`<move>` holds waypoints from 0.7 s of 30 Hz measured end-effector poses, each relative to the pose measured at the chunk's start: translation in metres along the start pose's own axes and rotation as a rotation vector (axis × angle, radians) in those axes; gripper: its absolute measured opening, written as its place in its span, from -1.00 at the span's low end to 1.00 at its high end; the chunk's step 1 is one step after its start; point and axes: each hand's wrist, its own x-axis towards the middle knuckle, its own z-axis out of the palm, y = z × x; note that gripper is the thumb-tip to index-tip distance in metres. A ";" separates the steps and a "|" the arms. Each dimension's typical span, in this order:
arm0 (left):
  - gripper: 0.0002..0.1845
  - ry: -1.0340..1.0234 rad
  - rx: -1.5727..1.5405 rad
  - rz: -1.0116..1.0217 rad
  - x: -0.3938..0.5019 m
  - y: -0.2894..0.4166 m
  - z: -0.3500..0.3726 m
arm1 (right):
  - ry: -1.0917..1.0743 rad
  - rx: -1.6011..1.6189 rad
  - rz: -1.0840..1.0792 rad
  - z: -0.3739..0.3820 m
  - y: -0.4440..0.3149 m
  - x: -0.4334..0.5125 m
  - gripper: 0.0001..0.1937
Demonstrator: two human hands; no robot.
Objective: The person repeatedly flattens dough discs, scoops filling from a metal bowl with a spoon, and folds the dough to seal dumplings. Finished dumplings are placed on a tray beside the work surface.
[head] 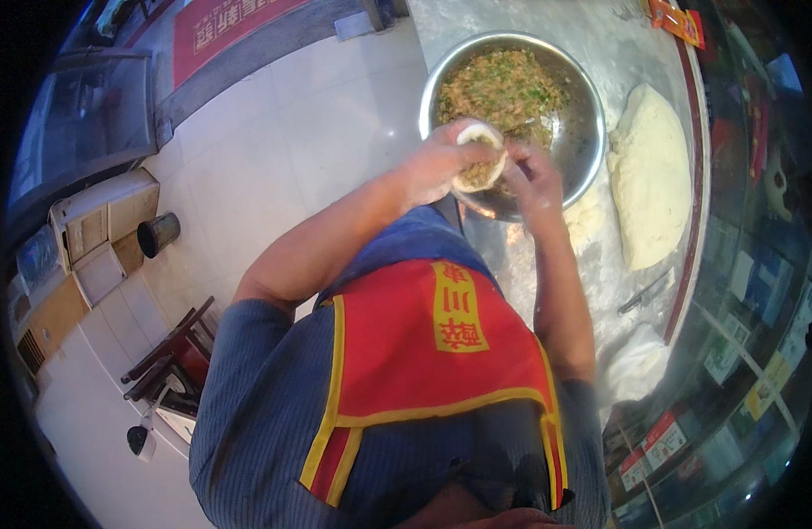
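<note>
Over the near rim of a large steel bowl (599,125), my left hand (439,162) holds a cupped dough wrapper (480,134) with minced filling (475,175) inside it. My right hand (537,185) is close against the wrapper's right side, its fingers bent; whether they pinch the dough or hold a small tool is hidden. Chopped filling mix with green bits (505,86) lies in the bowl. To the bowl's right, a large mound of pale dough (650,178) rests on the metal worktop (571,291), and a smaller dough piece (583,218) lies partly behind my right wrist.
A thin dark tool (646,293) and a white plastic bag (637,364) lie on the worktop's right part. An orange packet (677,23) is at its far right corner. Shelves with goods stand beyond the right edge. A dark bin (159,235) and a wooden chair (187,350) are at left.
</note>
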 end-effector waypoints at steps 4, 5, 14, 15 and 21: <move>-0.52 -0.142 0.128 0.018 -0.005 0.002 -0.001 | -0.105 0.131 0.138 -0.013 0.011 0.003 -0.77; -0.50 -0.164 0.199 0.022 -0.007 0.004 0.001 | -0.137 0.191 0.226 -0.015 0.012 0.003 -0.76; -0.34 -0.325 0.430 -0.029 -0.003 0.008 -0.011 | -0.216 0.254 0.181 -0.015 0.005 0.005 -0.78; -0.34 -0.322 0.452 -0.043 -0.004 0.011 -0.009 | -0.214 0.253 0.146 -0.012 0.001 0.006 -0.79; -0.52 -0.310 0.495 -0.128 0.006 0.022 -0.009 | -0.187 -0.056 0.052 -0.021 -0.003 0.007 -0.79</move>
